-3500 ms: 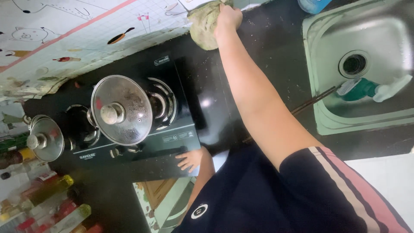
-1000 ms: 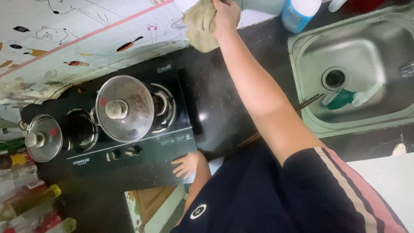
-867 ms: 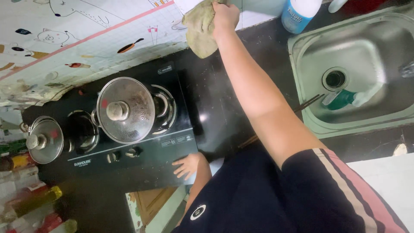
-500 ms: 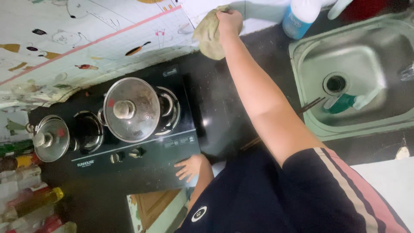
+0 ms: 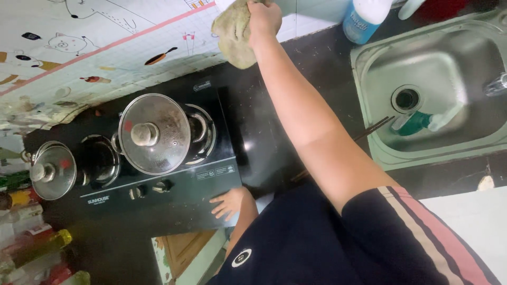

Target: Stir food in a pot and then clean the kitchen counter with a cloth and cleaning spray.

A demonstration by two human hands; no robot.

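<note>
Right hand [image 5: 264, 18] up at the top centre of the frame, fingers bunched around a yellowish-green cloth [image 5: 232, 34] that presses against the tiled wall [image 5: 105, 58] — the bare arm stretches across the dark counter [image 5: 269, 142]. Left hand [image 5: 228, 202] lies flat, fingers spread, on the front edge of the black stove [image 5: 174, 190] at lower centre, just right of its knobs [image 5: 150, 189]. Glass-lidded pot [image 5: 153, 133] sits left of centre — steel sink [image 5: 438, 79] at upper right.
</note>
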